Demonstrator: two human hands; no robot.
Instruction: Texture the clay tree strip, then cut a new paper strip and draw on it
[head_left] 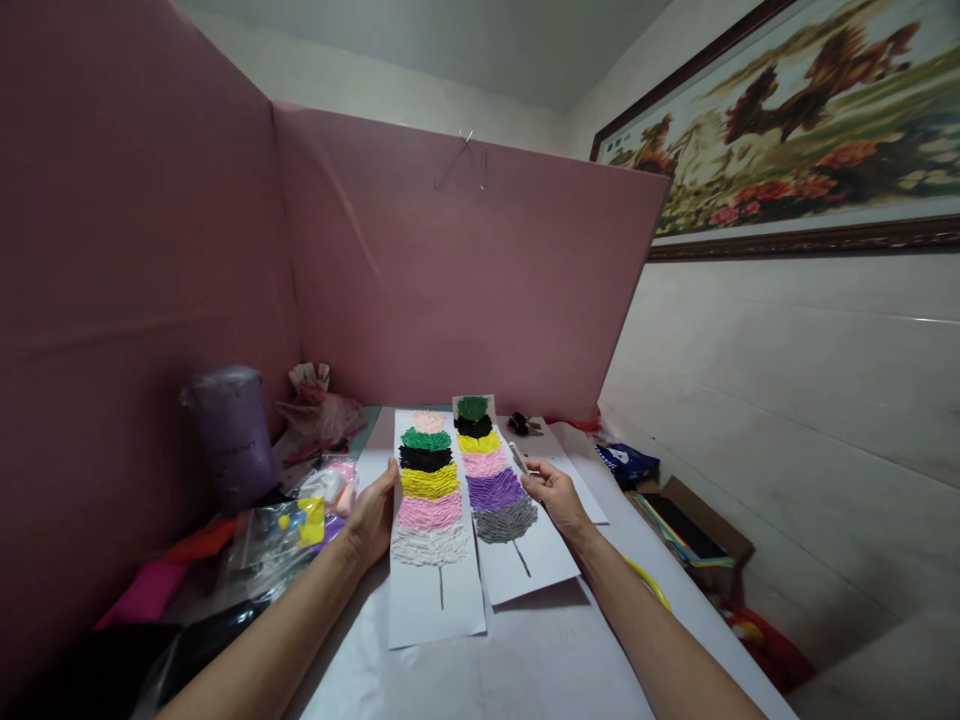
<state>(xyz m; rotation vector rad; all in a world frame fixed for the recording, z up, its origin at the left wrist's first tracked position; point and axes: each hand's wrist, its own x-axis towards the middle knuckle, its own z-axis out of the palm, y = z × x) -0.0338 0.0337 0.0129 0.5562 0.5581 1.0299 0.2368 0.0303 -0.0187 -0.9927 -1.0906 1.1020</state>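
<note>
- One left hand (373, 517) is gripping the left six-stripe picture card (430, 485).
- One right hand (559, 497) is pinching one thin stick (518, 457).
- Two cards, counting the right six-stripe picture card (495, 490), are showing over one white table (600, 665).

We see a tabletop (555, 665) with a slightly wrinkled white covering. On its far part lies a white sheet (577, 480), and near its right edge we find a curved yellow strip (648, 581). Clear plastic bags (259, 545) crowd its left side, beside an orange piece (199, 541) and a magenta piece (146, 594). We cannot tell whether the left feather card (416, 605) and right feather card (544, 555) touch it.
</note>
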